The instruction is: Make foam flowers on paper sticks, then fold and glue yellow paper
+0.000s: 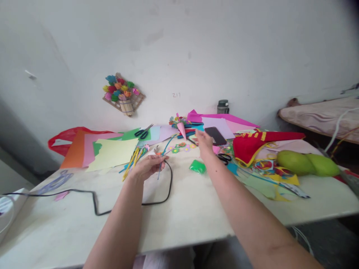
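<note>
At mid-table, left of centre: blue stem (166, 148), pinched in the closed left hand (147, 167). Just beyond it: small paper flowers (175, 150), beside which the right hand (204, 144) is stretched out; its grip cannot be told. Black cable (169, 179), looped under the left hand, may be snagged by the wrist, so that the stem is jerked loose.

My worktop (182, 209) is pale wood, matt and a little scuffed. The coloured sheets (113, 153) on it are matt paper. The phone (215, 135) is glossy black, the cable (95, 198) smooth black plastic, and the green lump (198, 166) shiny plastic. The thin blue stick (168, 144) in my left hand (147, 167) looks smooth.
</note>
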Demonstrator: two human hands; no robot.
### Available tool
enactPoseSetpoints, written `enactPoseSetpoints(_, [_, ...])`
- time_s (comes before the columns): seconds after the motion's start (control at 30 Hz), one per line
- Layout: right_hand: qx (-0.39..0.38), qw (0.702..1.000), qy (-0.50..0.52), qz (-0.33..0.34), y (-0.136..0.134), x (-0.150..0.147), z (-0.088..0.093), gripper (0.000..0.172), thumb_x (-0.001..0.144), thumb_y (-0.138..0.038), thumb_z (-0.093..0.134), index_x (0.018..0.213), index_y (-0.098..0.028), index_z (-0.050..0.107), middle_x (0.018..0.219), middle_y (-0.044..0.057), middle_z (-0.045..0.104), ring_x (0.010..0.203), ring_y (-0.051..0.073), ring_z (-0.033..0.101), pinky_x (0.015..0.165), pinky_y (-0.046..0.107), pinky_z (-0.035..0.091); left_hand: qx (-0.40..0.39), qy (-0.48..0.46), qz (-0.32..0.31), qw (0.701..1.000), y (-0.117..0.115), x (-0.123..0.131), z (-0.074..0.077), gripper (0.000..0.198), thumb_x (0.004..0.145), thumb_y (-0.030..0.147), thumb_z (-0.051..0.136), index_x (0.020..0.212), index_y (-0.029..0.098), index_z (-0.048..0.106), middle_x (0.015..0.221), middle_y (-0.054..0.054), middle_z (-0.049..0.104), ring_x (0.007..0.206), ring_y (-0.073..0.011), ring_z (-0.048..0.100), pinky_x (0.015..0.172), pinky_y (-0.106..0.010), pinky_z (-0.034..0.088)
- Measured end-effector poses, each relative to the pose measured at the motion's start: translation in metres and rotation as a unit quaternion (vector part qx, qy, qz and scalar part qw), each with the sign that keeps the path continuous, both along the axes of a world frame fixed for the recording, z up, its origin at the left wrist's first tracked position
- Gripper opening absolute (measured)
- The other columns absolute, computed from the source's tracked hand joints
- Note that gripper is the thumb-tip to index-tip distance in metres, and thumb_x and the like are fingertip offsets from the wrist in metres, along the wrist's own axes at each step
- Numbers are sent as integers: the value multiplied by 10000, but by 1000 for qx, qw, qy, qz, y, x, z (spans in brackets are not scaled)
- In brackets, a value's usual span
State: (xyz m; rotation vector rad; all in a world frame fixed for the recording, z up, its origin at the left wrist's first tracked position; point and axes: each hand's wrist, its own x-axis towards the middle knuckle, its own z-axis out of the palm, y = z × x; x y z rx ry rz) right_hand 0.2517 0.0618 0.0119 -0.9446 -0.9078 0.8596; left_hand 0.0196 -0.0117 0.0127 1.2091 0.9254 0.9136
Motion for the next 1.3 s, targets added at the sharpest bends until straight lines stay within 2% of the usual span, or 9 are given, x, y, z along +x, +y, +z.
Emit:
enactPoseSetpoints(0.17, [-52,964,67,252,-18,-35,1,352,660,-380,645,920,-146,606,824,58,635,534,121,593,409,213,413,-2,-7,-23,1000,0,2,-3,239,691,251,656,860,81,654,551,-34,571,486,-66,482,468,-175,359])
enactPoseSetpoints(0.33, [-47,934,66,349,-20,-36,-9,312,603,-332,704,851,-161,623,775,29,646,497,87,559,441,206,445,4,-18,-45,999,-2,4,-2,149,698,243,648,685,96,631,547,-37,568,490,-67,477,467,-184,346])
enactPoseSetpoints(0.47, [-28,934,48,354,-16,-34,-13,256,588,-331,717,694,-115,631,473,-52,507,377,38,419,396,173,385,4,-25,-50,998,-3,5,-2,157,678,248,662,650,100,620,511,-23,541,479,-69,465,462,-192,335])
enactPoseSetpoints(0.6, [-8,935,125,332,-13,-27,-9,251,634,-373,684,667,-137,605,476,-43,518,387,56,435,406,193,397,4,-24,-48,999,-1,2,-3,158,673,247,666,660,96,624,495,-21,533,477,-68,459,454,-188,319])
enactPoseSetpoints(0.83, [78,959,224,158,-4,5,4,209,768,-390,529,759,-188,579,927,47,661,878,140,601,717,269,484,-7,3,-34,999,1,-4,-5,250,690,268,656,849,75,652,508,-23,540,462,-64,448,426,-177,307])
enactPoseSetpoints(0.97, [67,976,203,-36,12,20,-1,202,731,-360,548,799,-179,606,973,32,651,1021,128,534,789,249,443,-1,6,-31,1000,3,-8,-8,252,707,267,642,871,75,648,540,-31,555,473,-61,455,432,-168,322])
enactPoseSetpoints(1.03, [60,978,181,-78,17,22,-5,203,705,-344,570,763,-156,618,934,53,661,990,142,550,772,241,445,2,4,-24,1000,4,-10,-8,243,703,261,646,866,79,647,553,-33,560,488,-64,468,440,-166,334])
enactPoseSetpoints(1.13, [34,985,165,-45,13,15,-7,158,648,-285,628,719,-144,628,804,47,676,808,138,612,676,225,467,4,2,-16,1000,5,-11,-8,236,694,253,654,860,85,645,562,-32,564,512,-69,486,453,-163,347])
enactPoseSetpoints(1.3, [-36,984,86,149,-3,-16,-9,149,639,-274,654,652,-126,639,645,43,653,525,100,593,460,189,436,8,-6,-19,1000,4,-10,-6,169,691,245,653,771,96,643,559,-35,570,510,-74,488,443,-172,339])
